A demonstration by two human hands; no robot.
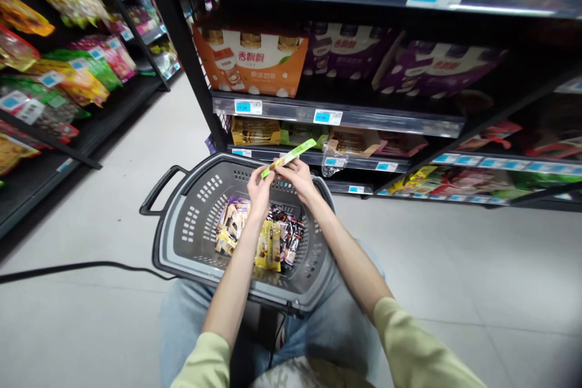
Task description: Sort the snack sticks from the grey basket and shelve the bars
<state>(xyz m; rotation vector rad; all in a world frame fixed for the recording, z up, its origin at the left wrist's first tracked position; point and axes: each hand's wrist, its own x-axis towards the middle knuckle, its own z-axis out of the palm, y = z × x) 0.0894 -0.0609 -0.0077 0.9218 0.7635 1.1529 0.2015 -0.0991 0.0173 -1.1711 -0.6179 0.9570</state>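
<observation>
A slim green stick sachet (297, 150) is held slantwise over the far part of a grey shopping basket (175, 248). My left hand (259, 189) pinches its lower left end. My right hand (297, 177) has its fingers closed around the middle, and the upper right end sticks out beyond them. Below my hands, the basket holds several yellow packets (269, 247), purple-and-cream packets (235, 218) and dark wrapped packets (293, 236). My forearms hide part of the contents.
In front stands a shelf unit with an orange multipack carton (254, 73) and purple cartons (350, 51). Its low shelf bears a yellow box (255, 131) and a green box (302, 133). Bagged snacks (77, 79) fill the left shelves. The basket's long handle (91, 265) extends left.
</observation>
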